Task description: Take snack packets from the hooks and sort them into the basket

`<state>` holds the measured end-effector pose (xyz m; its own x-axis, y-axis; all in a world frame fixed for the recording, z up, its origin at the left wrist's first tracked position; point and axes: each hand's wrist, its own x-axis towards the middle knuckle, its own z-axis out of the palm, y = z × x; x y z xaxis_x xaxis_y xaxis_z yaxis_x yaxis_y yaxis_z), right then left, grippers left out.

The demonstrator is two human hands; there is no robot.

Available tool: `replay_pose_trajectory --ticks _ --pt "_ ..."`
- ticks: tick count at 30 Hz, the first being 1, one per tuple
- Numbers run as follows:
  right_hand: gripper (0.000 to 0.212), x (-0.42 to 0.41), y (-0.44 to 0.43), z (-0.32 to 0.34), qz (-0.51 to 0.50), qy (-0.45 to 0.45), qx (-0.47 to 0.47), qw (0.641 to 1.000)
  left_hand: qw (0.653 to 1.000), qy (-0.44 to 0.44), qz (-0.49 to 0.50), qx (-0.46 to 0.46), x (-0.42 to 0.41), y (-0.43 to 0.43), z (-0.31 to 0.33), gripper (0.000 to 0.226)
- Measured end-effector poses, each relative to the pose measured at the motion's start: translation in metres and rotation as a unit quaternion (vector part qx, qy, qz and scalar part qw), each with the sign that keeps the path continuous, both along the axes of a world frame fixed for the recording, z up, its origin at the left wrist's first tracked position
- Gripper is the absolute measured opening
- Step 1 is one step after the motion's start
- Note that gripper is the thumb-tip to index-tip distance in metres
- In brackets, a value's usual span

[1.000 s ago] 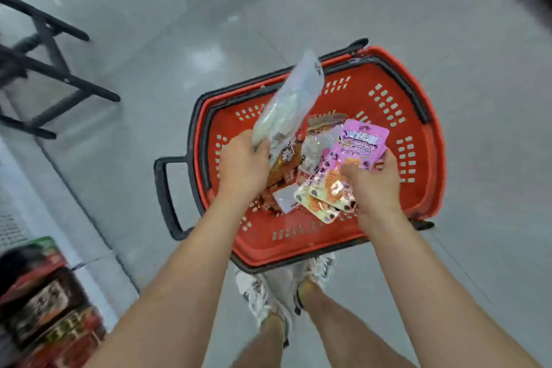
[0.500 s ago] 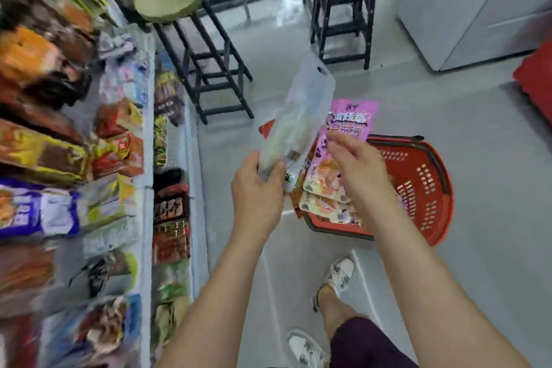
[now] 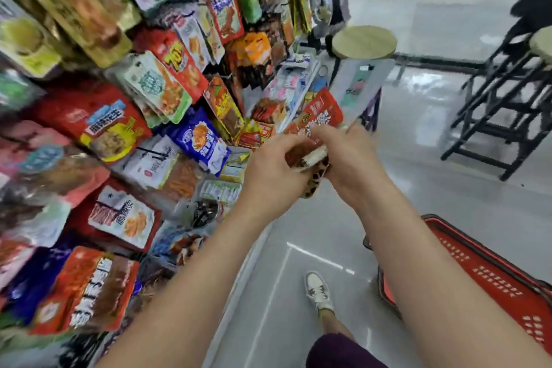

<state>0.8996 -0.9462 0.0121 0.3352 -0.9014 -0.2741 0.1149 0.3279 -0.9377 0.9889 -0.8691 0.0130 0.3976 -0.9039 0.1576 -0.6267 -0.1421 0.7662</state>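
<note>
My left hand point(image 3: 274, 167) and my right hand point(image 3: 354, 158) meet in front of the snack rack and together grip a bundle of snack packets. Out of the bundle stick a red packet point(image 3: 324, 116), a pale grey packet point(image 3: 358, 84) fanned up to the right, and a leopard-patterned packet point(image 3: 315, 184) hanging below. My left fingers curl round the bundle's lower end. My right thumb presses on the red packet. The red basket point(image 3: 484, 275) stands on the floor at the lower right, well below my right forearm; only part of it shows and its inside is out of sight.
Rows of snack packets point(image 3: 149, 92) hang on hooks across the whole left side, blurred at the edges. A round wooden-topped stool point(image 3: 364, 42) stands behind the bundle. Black-framed stools point(image 3: 504, 104) are at the right. Grey floor and my shoe point(image 3: 318, 290) lie below.
My view swung up from the basket to the rack. My hands rose from the basket with their packets and came together in front of the hooks. The basket now sits lower right.
</note>
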Motion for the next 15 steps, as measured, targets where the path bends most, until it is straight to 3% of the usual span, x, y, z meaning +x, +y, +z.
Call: replay_pose_trajectory --ticks 3,5,8,12,15 --pt "0.009 0.033 -0.044 0.006 0.024 -0.028 -0.011 0.999 0.997 -0.052 -0.039 0.041 0.036 -0.027 0.010 0.056" --pt "0.009 0.046 -0.075 0.010 0.057 -0.008 -0.034 0.998 0.997 -0.026 -0.048 0.050 0.053 -0.046 0.018 0.055" --pt "0.006 0.067 -0.112 0.017 0.133 -0.004 -0.059 0.989 0.996 0.083 0.036 -0.015 0.087 -0.066 0.032 0.051" --pt "0.014 0.105 -0.142 0.030 0.242 -0.039 -0.039 0.969 0.990 0.018 0.143 0.012 0.130 -0.079 0.039 0.054" --pt "0.025 0.141 -0.153 0.031 0.263 -0.039 -0.050 0.963 0.970 0.139 0.200 0.006 0.158 -0.086 0.034 0.064"
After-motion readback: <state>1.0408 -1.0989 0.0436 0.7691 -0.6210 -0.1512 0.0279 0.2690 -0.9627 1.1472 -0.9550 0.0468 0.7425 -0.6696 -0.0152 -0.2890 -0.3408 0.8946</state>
